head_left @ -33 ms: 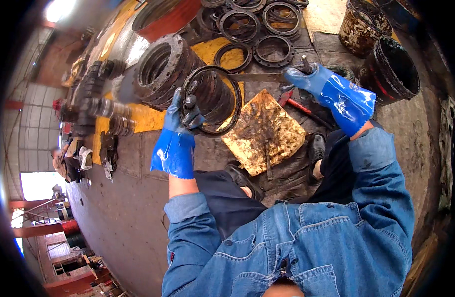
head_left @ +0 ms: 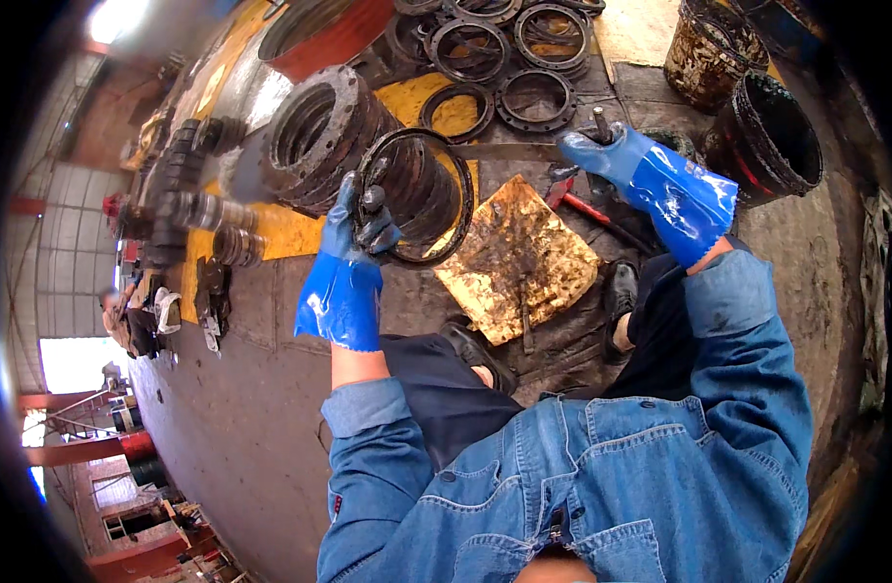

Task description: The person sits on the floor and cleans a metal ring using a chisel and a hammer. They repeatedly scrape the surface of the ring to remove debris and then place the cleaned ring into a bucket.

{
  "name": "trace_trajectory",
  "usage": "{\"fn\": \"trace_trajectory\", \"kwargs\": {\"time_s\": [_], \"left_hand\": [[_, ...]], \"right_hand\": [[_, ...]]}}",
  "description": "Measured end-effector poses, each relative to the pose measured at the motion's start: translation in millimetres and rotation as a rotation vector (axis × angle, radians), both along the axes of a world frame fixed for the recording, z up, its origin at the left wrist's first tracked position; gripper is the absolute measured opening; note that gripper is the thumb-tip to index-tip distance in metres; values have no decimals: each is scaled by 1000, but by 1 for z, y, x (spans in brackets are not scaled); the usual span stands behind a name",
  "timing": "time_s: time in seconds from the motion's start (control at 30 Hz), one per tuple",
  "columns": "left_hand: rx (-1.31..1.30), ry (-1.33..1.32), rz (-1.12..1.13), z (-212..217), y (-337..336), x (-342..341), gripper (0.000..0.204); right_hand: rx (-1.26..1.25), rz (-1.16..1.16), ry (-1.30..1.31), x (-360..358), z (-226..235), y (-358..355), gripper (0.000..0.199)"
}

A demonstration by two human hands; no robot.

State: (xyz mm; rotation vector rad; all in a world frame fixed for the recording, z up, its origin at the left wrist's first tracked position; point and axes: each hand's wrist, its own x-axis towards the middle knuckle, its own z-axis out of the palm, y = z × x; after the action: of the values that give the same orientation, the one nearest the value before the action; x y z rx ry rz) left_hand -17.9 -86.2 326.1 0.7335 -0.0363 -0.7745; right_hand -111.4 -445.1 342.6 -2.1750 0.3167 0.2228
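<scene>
My left hand (head_left: 361,228) gripping thin black ring (head_left: 467,194), in front of stacked flanges (head_left: 363,107); my right hand (head_left: 611,158) closed round dark tool handle (head_left: 601,121) (red-handled tool (head_left: 591,213) lying below, beside smeared board (head_left: 519,257)).

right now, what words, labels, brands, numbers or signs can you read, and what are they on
None can be read in this view.
Left sleeve: a small red tab, too small to read.
Left glove and right glove: small pale marks, too blurred to tell print from shine.
Ring in the left hand: no readable text.
Red hammer: no readable text.
</scene>
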Motion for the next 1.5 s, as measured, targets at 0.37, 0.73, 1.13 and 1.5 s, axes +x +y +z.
{"fn": "trace_trajectory", "kwargs": {"time_s": [0.37, 0.73, 1.13, 1.5], "left_hand": [[-117, -136, 78, 0, 5, -6, 41], [-134, -177, 197, 15, -7, -9, 41], [-273, -366, 198, 0, -1, 12, 36], [-197, -444, 356, 1, 4, 14, 45]], "right_hand": [[-239, 630, -659, 1, -64, -34, 76], [470, 101, -376, -31, -35, 15, 34], [1177, -369, 455, -11, -40, 36, 24], [1767, -517, 789, -24, -43, 51, 15]]}}
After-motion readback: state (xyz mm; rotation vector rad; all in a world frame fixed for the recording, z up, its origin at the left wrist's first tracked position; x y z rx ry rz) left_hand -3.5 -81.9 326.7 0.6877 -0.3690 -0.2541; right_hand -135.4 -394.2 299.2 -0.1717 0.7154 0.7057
